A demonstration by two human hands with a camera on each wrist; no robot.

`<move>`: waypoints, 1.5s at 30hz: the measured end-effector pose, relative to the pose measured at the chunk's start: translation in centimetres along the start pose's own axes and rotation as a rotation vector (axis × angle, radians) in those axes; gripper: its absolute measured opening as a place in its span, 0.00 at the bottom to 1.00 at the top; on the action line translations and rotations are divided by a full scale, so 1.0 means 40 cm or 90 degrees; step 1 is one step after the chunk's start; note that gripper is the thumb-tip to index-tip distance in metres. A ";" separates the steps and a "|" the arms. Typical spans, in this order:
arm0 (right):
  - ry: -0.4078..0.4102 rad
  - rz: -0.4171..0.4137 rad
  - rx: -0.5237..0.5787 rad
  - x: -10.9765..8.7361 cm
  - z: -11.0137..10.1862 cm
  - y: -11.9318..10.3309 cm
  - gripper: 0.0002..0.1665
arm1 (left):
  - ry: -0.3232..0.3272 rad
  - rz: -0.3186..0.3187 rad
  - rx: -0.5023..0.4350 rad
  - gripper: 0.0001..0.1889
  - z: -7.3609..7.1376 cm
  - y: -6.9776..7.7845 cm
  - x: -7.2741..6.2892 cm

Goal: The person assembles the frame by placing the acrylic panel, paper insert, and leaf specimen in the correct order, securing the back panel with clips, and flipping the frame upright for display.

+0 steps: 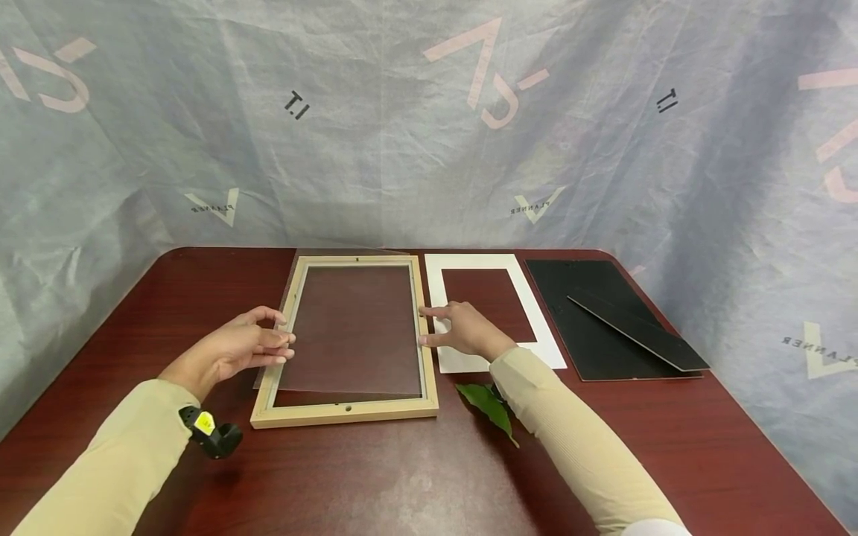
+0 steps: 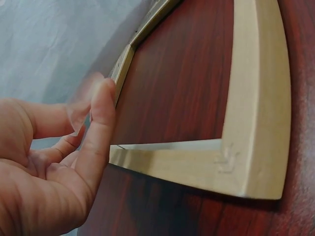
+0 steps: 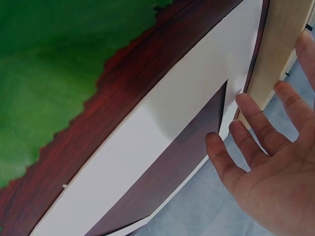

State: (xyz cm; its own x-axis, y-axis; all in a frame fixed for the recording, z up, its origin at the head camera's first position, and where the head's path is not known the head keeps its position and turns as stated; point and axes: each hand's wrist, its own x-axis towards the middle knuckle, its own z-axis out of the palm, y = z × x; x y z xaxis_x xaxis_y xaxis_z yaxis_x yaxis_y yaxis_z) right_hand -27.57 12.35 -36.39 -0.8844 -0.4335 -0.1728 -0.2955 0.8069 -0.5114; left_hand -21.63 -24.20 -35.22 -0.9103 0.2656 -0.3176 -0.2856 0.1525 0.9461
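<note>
Clear sheet (image 1: 355, 327) in fingertip pinch of L hand (image 1: 244, 346), ovr frame (image 1: 392, 409); R hand (image 1: 469, 329) w/ fingers apart.

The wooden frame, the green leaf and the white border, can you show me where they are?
Wooden frame (image 1: 390, 409): head view, on its bar nearest the person.
Green leaf (image 1: 488, 405): head view, on the middle of its blade.
White border (image 1: 533, 314): head view, on its right-hand strip.

Curtained-off work booth from where I stand: grey printed sheeting (image 1: 375, 164) hangs behind and along both sides of a red-brown wood-grain table (image 1: 375, 476). Home, office or lab, can't tell.
</note>
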 end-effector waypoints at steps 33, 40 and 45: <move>0.005 0.004 0.000 -0.004 0.001 0.002 0.40 | 0.120 -0.012 0.428 0.26 0.084 0.048 0.004; 0.006 -0.003 0.004 -0.002 0.000 0.002 0.40 | 0.159 -0.005 0.686 0.30 0.103 0.052 0.003; 0.006 -0.002 0.010 -0.002 0.002 0.000 0.40 | 0.162 0.012 0.739 0.26 0.109 0.045 -0.001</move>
State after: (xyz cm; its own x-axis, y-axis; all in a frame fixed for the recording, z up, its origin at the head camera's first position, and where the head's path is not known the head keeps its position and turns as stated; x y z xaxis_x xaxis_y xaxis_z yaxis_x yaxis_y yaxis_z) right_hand -27.46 12.35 -36.41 -0.8869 -0.4319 -0.1637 -0.2926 0.7996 -0.5244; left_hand -20.78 -19.78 -33.77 -0.9822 0.1003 -0.1589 0.0516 0.9570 0.2853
